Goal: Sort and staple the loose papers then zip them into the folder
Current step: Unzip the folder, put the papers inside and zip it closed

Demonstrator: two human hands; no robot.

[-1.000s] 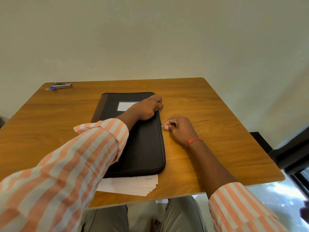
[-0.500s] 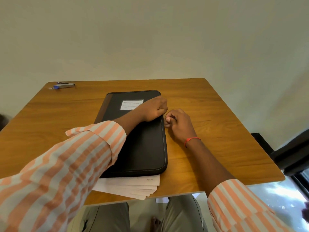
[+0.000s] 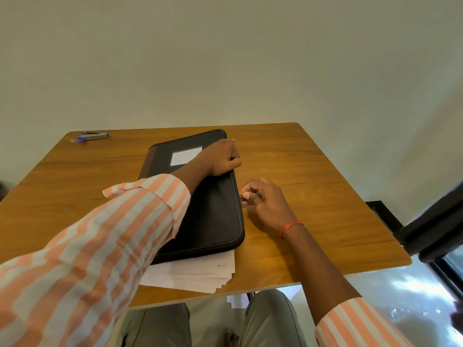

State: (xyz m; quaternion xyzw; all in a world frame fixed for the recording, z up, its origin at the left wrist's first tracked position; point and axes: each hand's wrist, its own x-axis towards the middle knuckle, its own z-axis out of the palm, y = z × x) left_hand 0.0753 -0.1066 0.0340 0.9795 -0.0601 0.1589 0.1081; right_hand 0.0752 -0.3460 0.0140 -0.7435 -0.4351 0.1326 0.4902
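Nearest, at the table's six o'clock edge, the papers (image 3: 200, 274) lay in a loosely fanned stack. Their far ends were tucked under the folder (image 3: 213, 221) and their near ends jutted toward the person's lap. Whether any were stapled could not be told. The task's papers were thus outside the folder, not in it.

The black folder lay flat across the middle of the table (image 3: 325, 221), its long side running six to twelve. At its three o'clock edge the right hand (image 3: 265, 201) had a narrow grip, thumb and forefinger pinched on the small metal zipper pull (image 3: 240, 195). A red thread (image 3: 290, 226) circled that wrist. Farther along, near the folder's one o'clock corner, the left hand (image 3: 223, 159) had its grip curled over the same edge, pinning the folder down beside a white label (image 3: 186, 156). Far off, at the table's eleven o'clock corner, lay the stapler (image 3: 95, 136), well apart from both hands.

The step in hand looked to be running the zipper along the right side. Done well, the pull needed drawing straight along the line of the teeth, low and steady, not lifted away from the edge. The left hand had to brace the folder against sliding or buckling. At the rounded corners a slower pull would likely save a jam, and the sheets beneath had to stay out of the teeth.
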